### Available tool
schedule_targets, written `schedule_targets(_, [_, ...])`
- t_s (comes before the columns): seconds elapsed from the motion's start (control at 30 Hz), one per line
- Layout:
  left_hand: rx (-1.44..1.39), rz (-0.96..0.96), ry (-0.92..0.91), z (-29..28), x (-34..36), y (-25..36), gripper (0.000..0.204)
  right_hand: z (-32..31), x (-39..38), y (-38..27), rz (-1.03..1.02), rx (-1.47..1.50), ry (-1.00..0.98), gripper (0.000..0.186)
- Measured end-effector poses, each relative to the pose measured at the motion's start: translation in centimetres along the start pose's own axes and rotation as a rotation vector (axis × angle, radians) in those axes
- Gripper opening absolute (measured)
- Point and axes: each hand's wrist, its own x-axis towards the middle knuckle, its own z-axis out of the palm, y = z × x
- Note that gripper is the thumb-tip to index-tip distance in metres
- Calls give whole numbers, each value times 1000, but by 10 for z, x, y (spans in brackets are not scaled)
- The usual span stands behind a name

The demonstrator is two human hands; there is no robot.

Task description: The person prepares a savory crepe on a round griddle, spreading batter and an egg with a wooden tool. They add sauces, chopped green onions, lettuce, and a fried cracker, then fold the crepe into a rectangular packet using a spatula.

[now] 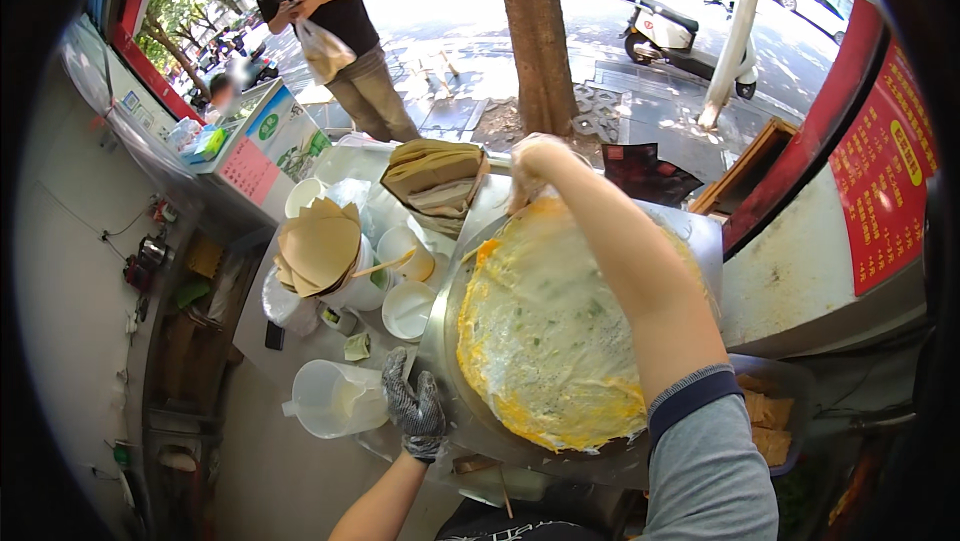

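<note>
Near twelve o'clock on the griddle [466, 401], the right hand [538, 166] curls, any hold hidden, nearer the round pancake [550, 331], which lies at its six o'clock and at two from the half-open, seemingly empty left hand [413, 409].

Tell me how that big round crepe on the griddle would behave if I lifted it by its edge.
The crepe would probably be floppy, since it lies as one broad, thin sheet. It may tear easily: its rim looks thin and ragged. Its shiny, yellow-streaked surface looks moist, so it could feel slippery.
</note>
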Motion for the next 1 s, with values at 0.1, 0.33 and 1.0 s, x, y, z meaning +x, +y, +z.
schedule_targets(0.1, [43,26,3,1,4,4,46,13,-5,-54,-228,-209,63,68])
schedule_targets(0.33, [-1,56,23,-3,2,0,39,48,-52,-114,-439,-76,-8,40])
schedule_targets(1.0, [68,273,-402,23,79,-53,15,149,-296,-100,-4,1236,651,39])
